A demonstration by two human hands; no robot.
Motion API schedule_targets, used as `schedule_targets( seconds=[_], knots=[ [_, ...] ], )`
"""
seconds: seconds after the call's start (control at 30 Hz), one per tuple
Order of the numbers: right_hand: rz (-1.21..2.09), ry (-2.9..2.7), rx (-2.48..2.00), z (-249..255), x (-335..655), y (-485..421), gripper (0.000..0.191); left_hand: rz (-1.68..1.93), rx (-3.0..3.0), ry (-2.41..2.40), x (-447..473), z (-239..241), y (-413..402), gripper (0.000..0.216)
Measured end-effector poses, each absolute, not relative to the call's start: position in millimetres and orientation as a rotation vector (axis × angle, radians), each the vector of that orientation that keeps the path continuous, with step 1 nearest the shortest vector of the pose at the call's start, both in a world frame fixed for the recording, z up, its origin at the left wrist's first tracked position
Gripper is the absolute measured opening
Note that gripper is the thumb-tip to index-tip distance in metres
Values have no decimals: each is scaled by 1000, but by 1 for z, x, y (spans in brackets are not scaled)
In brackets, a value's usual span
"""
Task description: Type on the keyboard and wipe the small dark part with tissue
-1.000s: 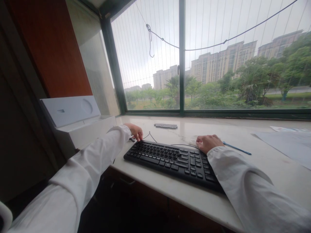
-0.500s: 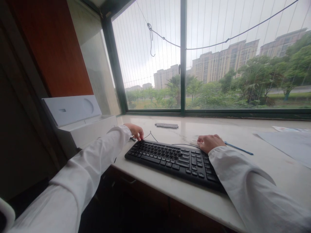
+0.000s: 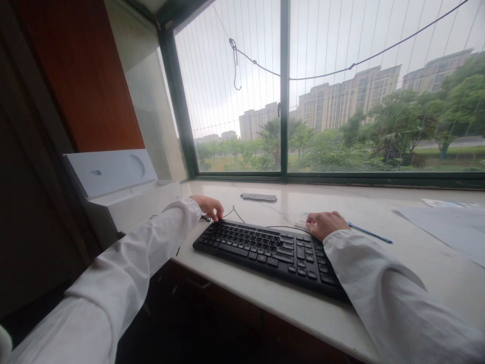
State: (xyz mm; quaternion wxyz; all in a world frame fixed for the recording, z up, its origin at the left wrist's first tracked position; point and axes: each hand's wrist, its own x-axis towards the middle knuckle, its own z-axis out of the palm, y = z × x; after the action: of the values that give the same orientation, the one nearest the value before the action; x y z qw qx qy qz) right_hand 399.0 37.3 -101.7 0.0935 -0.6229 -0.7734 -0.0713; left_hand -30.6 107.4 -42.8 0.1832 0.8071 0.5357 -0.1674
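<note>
A black computer keyboard [image 3: 261, 250] lies at a slant along the front of the white desk. My left hand [image 3: 210, 206] is at its far left corner, thumb and fingers closed on the edge. Over the far right part of the keyboard is my right hand [image 3: 326, 224], its fingers curled downward. What those fingers hold, if anything, is hidden. A small pale, see-through item [image 3: 302, 221] lies by the right fingertips, too blurred to name. The thin black cable [image 3: 290, 227] runs along the keyboard's far edge toward the right hand.
An open white box [image 3: 132, 202] stands at the left. Near the window lies a flat grey strip [image 3: 258, 197]. A slim blue stick [image 3: 369, 233] rests right of my right hand, with paper sheets [image 3: 443, 227] farther right. The desk's front edge [image 3: 231, 286] runs close below the keyboard.
The whole view has shifted slightly. Both hands keep their places at the keyboard, with no clear movement against it.
</note>
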Motion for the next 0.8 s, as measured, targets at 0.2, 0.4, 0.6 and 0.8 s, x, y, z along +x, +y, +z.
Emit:
schedule_targets(
  seconds=[0.2,0.4,0.6,0.8],
  knots=[
    [-218,-2289,-1856,-103,398,38,31,-280,2160,1510,-41,-56,103,50],
    [-197,-2281,-1859,-102,398,37,31,-291,2075,1518,-41,-56,110,54],
    [-191,-2291,-1851,-102,399,37,31,-278,2161,1478,-33,-51,104,42],
    [-208,-2274,-1856,-101,397,35,30,-317,2164,1394,-31,-32,101,45]
  ],
)
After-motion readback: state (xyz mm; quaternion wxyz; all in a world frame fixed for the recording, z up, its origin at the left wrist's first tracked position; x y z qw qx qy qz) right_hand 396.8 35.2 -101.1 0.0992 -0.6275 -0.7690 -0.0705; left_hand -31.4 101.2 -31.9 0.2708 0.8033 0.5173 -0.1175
